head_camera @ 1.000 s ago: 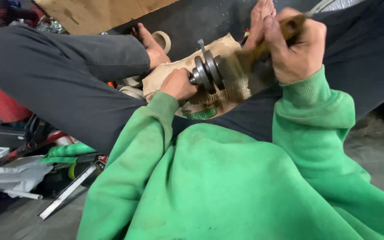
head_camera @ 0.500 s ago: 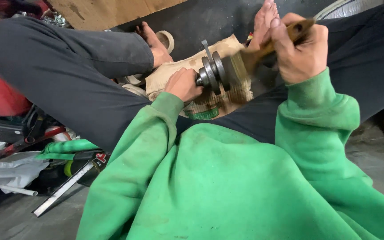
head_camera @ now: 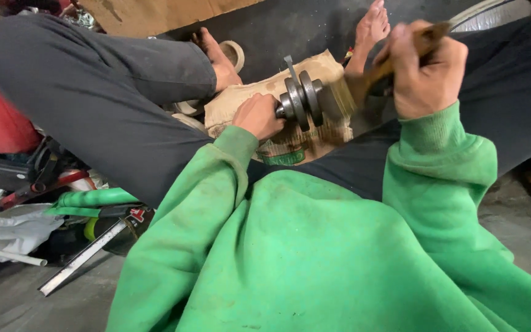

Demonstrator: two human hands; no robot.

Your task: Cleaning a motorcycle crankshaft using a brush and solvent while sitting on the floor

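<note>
Two dark-trousered legs (head_camera: 112, 92) and green sleeves (head_camera: 290, 246) fill most of the view, with a tan sack (head_camera: 290, 132) spread between the bare feet and a clutter of tools, a metal ruler (head_camera: 84, 255) and white plastic (head_camera: 7, 224) off to the left on the floor. Above the sack, the left hand (head_camera: 258, 115) closes around the near end of a grey metal pulley part (head_camera: 301, 98), while the right hand (head_camera: 428, 71) grips a wooden-handled brush (head_camera: 364, 86) whose bristles touch the part's far side.
</note>
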